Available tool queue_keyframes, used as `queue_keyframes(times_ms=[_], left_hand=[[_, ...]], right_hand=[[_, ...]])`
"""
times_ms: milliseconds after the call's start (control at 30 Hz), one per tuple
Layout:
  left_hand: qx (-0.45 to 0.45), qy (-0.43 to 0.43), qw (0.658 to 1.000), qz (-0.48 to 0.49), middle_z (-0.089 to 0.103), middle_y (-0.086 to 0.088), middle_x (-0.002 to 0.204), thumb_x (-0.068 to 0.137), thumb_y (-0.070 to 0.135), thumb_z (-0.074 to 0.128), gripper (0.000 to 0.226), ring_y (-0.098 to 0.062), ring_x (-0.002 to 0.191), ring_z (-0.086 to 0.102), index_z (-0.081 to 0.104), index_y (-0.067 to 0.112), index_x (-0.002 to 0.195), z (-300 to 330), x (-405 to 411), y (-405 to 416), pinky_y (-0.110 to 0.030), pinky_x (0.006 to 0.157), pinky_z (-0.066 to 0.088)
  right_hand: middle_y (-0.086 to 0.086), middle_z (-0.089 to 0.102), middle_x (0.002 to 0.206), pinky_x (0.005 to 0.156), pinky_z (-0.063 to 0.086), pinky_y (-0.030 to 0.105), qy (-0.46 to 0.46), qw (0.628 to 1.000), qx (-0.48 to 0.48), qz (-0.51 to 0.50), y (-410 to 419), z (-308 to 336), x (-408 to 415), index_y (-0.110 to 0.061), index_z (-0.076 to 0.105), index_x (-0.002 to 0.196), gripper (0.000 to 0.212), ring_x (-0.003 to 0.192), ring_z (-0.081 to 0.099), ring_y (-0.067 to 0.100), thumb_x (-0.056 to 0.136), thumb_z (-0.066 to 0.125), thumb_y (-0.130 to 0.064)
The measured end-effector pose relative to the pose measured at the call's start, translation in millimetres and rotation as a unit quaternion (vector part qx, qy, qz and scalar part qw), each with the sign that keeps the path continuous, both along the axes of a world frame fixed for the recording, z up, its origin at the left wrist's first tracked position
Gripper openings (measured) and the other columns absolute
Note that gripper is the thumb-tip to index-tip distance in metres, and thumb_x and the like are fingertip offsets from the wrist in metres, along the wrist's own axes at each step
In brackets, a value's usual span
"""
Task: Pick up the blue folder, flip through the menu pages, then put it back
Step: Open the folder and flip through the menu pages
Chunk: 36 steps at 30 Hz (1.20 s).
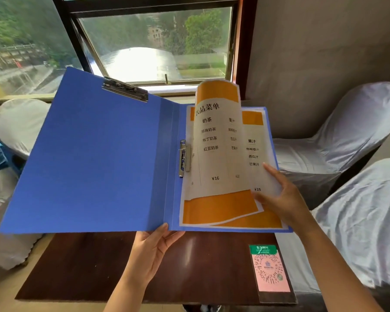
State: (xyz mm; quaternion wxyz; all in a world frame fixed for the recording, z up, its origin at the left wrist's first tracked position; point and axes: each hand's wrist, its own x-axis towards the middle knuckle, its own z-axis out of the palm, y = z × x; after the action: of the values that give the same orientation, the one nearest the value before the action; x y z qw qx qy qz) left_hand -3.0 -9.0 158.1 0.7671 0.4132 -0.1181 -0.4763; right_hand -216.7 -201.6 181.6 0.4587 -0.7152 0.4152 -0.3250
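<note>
Blue folder (95,154) held open in the air above dark wooden table (81,266), around 9 o'clock to centre of view. Left hand (152,248) at 6 o'clock, pinching folder's lower edge near the spine, thumb on top. Right hand (279,197) at 4 o'clock, fingers loosely spread, lifting top menu page (214,140), curled upward. Lower menu page (254,154) lying flat. QR card (269,270) flat on table at 5 o'clock.
</note>
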Motion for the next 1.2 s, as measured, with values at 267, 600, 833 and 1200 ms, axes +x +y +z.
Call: queue_keyframes(times_ms=[267,600,833,1200], left_hand=[[0.004,0.006,1.0,0.013,0.06,-0.015,0.104,0.086,-0.012,0.042,0.037,-0.027,0.081,0.071,0.049,0.016,0.111,4,-9,-4,-0.04,0.063,0.06],[-0.002,0.008,0.999,0.035,0.062,-0.014,0.104,0.087,-0.011,0.041,0.041,-0.025,0.082,0.071,0.047,0.015,0.118,0,-2,-4,-0.041,0.068,0.059],[-0.018,-0.054,0.998,-0.013,0.071,-0.017,0.092,0.083,-0.006,0.053,0.042,-0.025,0.081,0.071,0.045,-0.003,0.124,1,-14,-9,-0.03,0.06,0.058],[-0.051,0.01,0.998,-0.038,0.069,-0.016,0.108,0.058,0.004,0.082,0.07,-0.036,0.099,0.066,0.052,0.014,0.121,-5,-2,-11,-0.042,0.07,0.058]], right_hand=[[0.009,-0.006,0.156,0.107,-0.006,0.062,0.263,0.939,-0.194,-0.107,8,-9,40,-0.039,0.011,0.142,0.108,0.142,-0.012,0.026,0.05,0.031,-0.091],[-0.005,0.052,0.133,0.106,0.038,0.04,-0.169,0.968,0.151,0.111,61,56,58,-0.042,0.049,0.106,0.06,0.124,0.048,0.015,0.058,0.049,-0.078],[-0.002,0.002,0.158,0.111,-0.013,0.056,0.223,0.902,-0.255,0.267,106,44,125,-0.043,0.007,0.142,0.085,0.143,-0.007,0.015,0.066,-0.014,-0.076],[-0.001,0.053,0.134,0.109,0.027,0.051,0.066,0.946,-0.315,0.043,74,44,81,-0.026,0.052,0.125,0.044,0.125,0.045,0.013,0.087,0.042,-0.045]])
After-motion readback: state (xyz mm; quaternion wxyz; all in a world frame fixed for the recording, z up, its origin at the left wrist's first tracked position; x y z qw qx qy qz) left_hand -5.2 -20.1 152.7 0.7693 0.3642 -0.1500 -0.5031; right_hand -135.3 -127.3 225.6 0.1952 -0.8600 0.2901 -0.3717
